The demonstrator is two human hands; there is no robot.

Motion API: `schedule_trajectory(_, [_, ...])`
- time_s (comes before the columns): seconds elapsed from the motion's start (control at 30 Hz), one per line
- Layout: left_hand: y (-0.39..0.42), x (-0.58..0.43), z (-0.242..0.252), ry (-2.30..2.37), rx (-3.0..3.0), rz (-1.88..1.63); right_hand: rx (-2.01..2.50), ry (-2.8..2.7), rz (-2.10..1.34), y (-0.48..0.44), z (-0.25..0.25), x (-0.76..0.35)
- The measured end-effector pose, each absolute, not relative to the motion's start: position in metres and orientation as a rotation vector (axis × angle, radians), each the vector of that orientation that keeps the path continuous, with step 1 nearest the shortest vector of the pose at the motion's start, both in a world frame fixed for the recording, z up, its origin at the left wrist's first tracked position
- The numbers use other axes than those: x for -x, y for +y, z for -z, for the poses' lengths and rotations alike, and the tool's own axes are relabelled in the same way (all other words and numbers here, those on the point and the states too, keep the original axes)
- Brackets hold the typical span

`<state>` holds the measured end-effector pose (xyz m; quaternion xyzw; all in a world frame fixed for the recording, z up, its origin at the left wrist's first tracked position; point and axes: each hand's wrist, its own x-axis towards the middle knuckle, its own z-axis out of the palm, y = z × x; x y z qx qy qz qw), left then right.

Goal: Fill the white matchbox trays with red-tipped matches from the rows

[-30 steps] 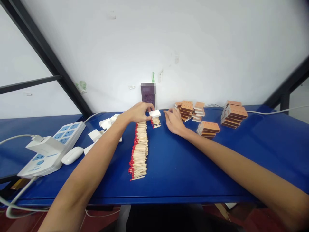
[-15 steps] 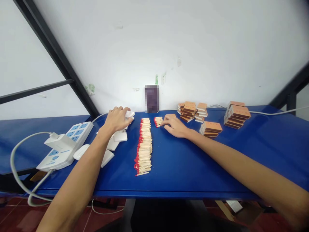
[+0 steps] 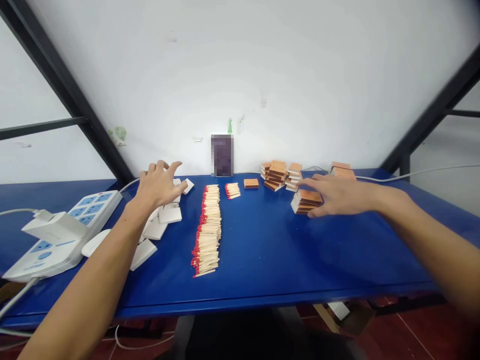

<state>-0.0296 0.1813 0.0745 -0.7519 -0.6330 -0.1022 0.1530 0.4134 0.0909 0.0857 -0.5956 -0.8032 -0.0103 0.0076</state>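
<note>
A long row of red-tipped matches (image 3: pixel 208 227) lies on the blue table (image 3: pixel 270 250), with a small bunch of matches (image 3: pixel 232 190) beyond it. My left hand (image 3: pixel 159 184) hovers with fingers spread over several white inner trays (image 3: pixel 165 216) at the left. My right hand (image 3: pixel 337 195) lies flat, fingers stretched, on a short stack of orange matchboxes (image 3: pixel 305 201). A single orange box (image 3: pixel 251 183) lies by itself near the small bunch.
More stacks of orange matchboxes (image 3: pixel 279 174) stand at the back, another stack (image 3: pixel 342 171) behind my right hand. A white power strip (image 3: pixel 60 232) with a plugged adapter and a white mouse-like case (image 3: pixel 95 242) sit at the left. Black frame bars run along both sides.
My right hand left the small bunch of matches and moved right onto the orange stack, leaving a single box behind. My left hand stayed over the white trays, fingers spreading.
</note>
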Motion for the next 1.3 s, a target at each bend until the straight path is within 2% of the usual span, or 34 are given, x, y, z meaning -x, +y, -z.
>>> schedule_trajectory(0.17, [0.172,-0.007,-0.083,-1.590,2.362,0.740,1.753,-2.428,-0.109,0.092,-0.076,-0.431])
schedule_trajectory(0.4, [0.190,-0.053,-0.100,-1.661,2.487,0.950,1.489,-2.372,-0.049,0.111,-0.081,-0.365])
schedule_trajectory(0.57, [0.219,-0.082,-0.102,-1.658,2.661,0.837,1.286,-2.383,-0.058,0.151,-0.054,-0.293])
schedule_trajectory(0.83, [0.232,-0.074,-0.085,-1.370,3.305,0.316,1.244,-2.258,0.102,0.184,-0.025,-0.272])
schedule_trajectory(1.2, [0.225,-0.060,-0.080,-1.333,3.488,0.294,1.338,-2.344,0.265,0.177,-0.027,-0.260])
schedule_trajectory(1.3, [0.228,-0.060,-0.077,-1.315,3.481,0.294,1.299,-2.368,0.152,0.182,-0.032,-0.266])
